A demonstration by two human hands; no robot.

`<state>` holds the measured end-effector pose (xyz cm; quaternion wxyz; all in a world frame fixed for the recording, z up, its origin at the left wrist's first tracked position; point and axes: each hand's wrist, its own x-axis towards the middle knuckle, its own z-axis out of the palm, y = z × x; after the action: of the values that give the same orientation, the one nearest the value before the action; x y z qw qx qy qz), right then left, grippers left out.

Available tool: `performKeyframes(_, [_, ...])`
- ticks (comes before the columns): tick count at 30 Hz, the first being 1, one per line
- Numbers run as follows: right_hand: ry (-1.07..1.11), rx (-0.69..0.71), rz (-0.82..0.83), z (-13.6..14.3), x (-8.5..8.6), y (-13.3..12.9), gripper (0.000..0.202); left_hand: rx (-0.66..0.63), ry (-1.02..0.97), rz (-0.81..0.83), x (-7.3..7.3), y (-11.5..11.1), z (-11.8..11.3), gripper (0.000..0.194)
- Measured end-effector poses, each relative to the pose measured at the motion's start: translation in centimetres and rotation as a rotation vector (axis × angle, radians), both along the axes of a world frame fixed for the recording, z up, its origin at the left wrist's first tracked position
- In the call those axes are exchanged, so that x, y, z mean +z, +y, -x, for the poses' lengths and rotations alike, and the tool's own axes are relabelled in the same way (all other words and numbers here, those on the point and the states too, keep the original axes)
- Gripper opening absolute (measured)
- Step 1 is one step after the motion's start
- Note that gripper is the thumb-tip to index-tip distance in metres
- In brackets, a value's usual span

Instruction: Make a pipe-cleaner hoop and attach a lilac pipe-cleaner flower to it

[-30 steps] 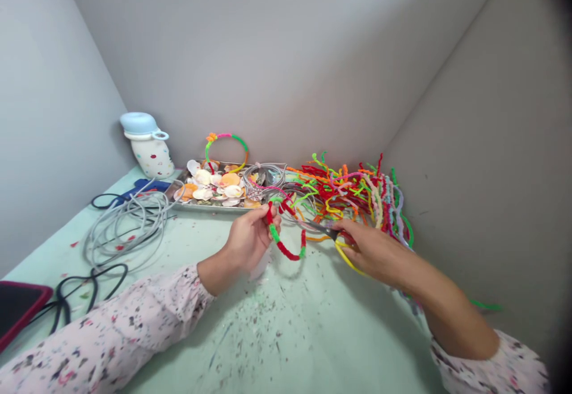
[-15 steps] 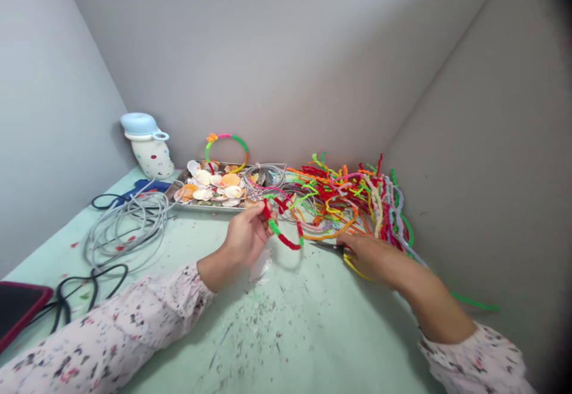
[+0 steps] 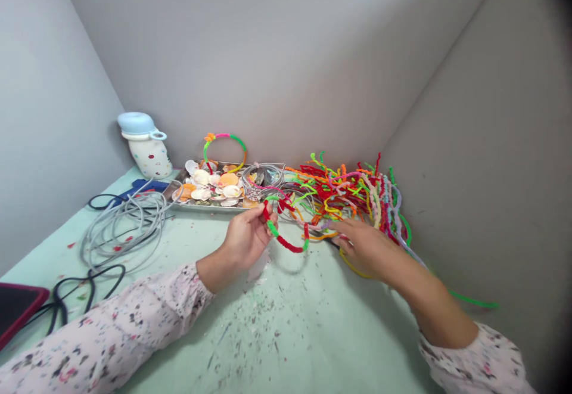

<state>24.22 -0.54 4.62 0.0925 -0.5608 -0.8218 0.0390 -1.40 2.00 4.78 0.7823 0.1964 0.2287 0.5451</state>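
A: What does the left hand (image 3: 245, 236) have?
B: It grips the band (image 3: 289, 245), a fuzzy red-and-green loop, pinched at its upper left. The loop is over the middle of the bench (image 3: 286, 334), nearer the viewer than the tray (image 3: 210, 208).

A: And the right hand (image 3: 369, 248)?
B: It is over the scissors (image 3: 355, 267), fingers pointing to the near edge of the pile (image 3: 353, 188). The yellow handle shows below it; whether it grips them, I cannot tell.

A: Where is there room to move?
B: Mostly toward the body, between the forearms, where the bench shows dark specks. The gap between band and right hand is narrower.

A: And at the back?
B: Tight. The tray, full of shells (image 3: 230, 180), sits near the back wall (image 3: 250, 72), a hoop (image 3: 240, 141) upright at its far edge. The pile spreads from the tray's right end toward the right wall (image 3: 482, 161).

A: The left?
B: The bottle (image 3: 149, 152) stands in the far corner; the grey cable (image 3: 149, 218) coils nearer, reaching the tray's left end. The device (image 3: 22, 310) is cut off by the view's left edge.
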Motion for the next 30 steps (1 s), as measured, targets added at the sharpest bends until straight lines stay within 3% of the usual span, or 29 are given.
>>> performKeyframes(3, [0.202,0.208,-0.038,2.5,1.6,-1.3,0.03,0.002,0.011,0.021,0.1,-0.1,-0.1,0.016])
performKeyframes(5, [0.244,0.322,-0.046,3.9,1.7,-1.9,0.03,-0.001,0.018,0.034,0.1,-0.2,-0.2,0.018])
performKeyframes(8, [0.26,0.453,-0.032,4.8,0.7,-2.0,0.022,-0.018,0.018,0.038,0.0,-0.2,-0.2,0.018])
performKeyframes(12, [0.294,0.529,-0.124,5.0,-0.9,-1.1,0.012,-0.068,0.036,0.018,-0.1,0.0,-0.1,0.019])
performKeyframes(18, [0.321,0.466,-0.366,4.2,-2.1,0.3,0.014,-0.092,0.239,-0.2,-0.8,-0.1,-0.2,0.029])
performKeyframes(22, [0.258,0.419,-0.399,4.0,-2.9,0.6,0.015,-0.079,0.489,-0.359,-1.6,-0.4,-0.5,0.027])
performKeyframes(26, [0.246,0.354,-0.456,4.1,-3.9,0.5,0.015,-0.046,0.767,-0.411,-2.2,-0.5,-0.5,0.027])
performKeyframes(30, [0.267,0.303,-0.48,4.1,-4.7,0.6,0.015,0.0,0.889,-0.498,-2.8,-0.6,-0.3,0.028])
